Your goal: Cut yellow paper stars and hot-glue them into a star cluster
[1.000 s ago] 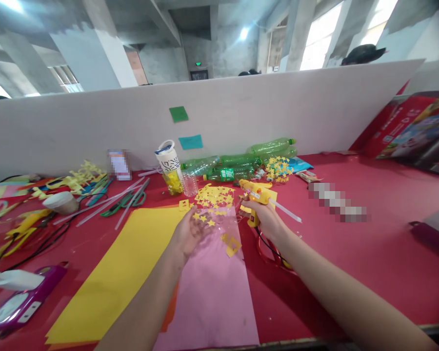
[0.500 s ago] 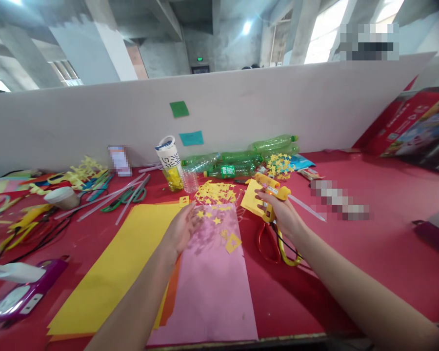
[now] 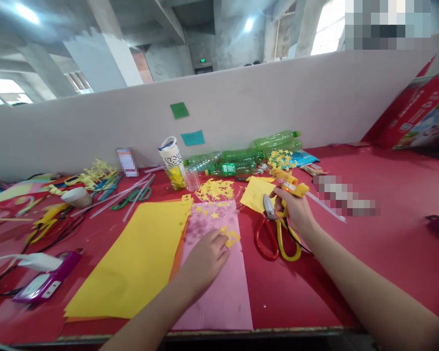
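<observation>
My right hand (image 3: pixel 296 207) is wrapped around a yellow hot glue gun (image 3: pixel 290 184), its cord trailing below. Under that hand lie scissors (image 3: pixel 267 239) with one red and one yellow handle, beside a square of yellow paper (image 3: pixel 255 194). My left hand (image 3: pixel 207 253) is over a pink sheet (image 3: pixel 219 302), fingers stretched and slightly bent. Its fingertips reach a yellow paper scrap (image 3: pixel 233 238) with a cut-out; contact is hard to make out. Small yellow paper stars (image 3: pixel 214 215) lie on the sheet's far part, and a heap of stars (image 3: pixel 215 189) sits beyond it.
Yellow sheets (image 3: pixel 131 258) lie to the left. Behind are green plastic bottles (image 3: pixel 241 156), a patterned white cup (image 3: pixel 171 158) and a low white partition (image 3: pixel 241 107). A purple power strip (image 3: pixel 47 280), cords and green scissors (image 3: pixel 133 197) occupy the left side.
My left hand has moved right and nearer across the pink sheet, from the loose stars to the yellow scrap. My right hand still holds the glue gun, slightly farther right, uncovering the scissors' blade.
</observation>
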`<action>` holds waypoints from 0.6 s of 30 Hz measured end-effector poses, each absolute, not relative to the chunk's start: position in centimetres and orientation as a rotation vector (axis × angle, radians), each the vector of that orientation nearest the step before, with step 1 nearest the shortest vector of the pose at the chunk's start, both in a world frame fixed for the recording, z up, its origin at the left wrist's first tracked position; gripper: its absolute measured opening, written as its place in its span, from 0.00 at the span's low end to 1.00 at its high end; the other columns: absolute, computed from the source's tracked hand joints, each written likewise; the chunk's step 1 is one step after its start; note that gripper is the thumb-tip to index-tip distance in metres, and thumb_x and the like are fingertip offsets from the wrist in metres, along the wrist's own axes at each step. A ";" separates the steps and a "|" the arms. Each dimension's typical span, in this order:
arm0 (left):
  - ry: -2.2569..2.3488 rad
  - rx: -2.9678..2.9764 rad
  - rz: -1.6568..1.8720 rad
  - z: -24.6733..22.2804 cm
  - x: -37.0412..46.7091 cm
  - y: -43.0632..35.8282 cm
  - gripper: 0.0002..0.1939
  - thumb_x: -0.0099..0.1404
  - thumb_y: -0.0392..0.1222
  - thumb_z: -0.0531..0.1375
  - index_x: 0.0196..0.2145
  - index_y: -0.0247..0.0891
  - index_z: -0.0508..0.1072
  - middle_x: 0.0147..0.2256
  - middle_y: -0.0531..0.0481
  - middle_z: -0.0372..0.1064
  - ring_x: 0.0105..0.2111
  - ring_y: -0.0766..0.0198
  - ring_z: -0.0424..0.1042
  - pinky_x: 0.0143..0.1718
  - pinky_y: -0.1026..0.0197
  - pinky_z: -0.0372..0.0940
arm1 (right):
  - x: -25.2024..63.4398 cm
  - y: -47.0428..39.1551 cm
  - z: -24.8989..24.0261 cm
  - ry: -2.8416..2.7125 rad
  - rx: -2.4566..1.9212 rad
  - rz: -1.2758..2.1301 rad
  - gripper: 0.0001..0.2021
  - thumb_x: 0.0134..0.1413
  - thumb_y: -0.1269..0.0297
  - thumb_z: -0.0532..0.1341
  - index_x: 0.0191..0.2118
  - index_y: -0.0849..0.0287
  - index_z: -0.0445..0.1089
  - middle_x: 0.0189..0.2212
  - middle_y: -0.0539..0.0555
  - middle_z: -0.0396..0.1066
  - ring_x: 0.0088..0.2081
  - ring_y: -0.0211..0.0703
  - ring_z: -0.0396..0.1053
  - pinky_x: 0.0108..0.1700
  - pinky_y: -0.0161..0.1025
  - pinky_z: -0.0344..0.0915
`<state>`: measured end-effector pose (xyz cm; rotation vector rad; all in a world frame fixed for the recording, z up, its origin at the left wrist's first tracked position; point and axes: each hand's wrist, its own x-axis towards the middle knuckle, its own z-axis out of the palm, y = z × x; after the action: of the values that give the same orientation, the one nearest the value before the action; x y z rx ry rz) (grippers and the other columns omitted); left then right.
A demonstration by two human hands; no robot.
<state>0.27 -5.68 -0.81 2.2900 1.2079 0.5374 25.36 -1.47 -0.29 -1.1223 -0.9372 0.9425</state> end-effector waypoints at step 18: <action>1.189 2.666 0.356 -2.1 0.8 -5.0 0.09 0.63 0.38 0.48 0.31 0.38 0.68 0.33 0.44 0.63 0.35 0.57 0.62 0.39 0.55 0.57 | 25.9 -0.9 -1.4 -0.942 -1.124 0.905 0.09 0.46 0.61 0.59 0.24 0.62 0.67 0.12 0.47 0.59 0.15 0.32 0.55 0.16 0.30 0.52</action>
<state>0.84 -5.02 -2.12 2.6657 1.1891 0.3558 25.93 -0.89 -1.39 -1.1244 -0.9423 0.9046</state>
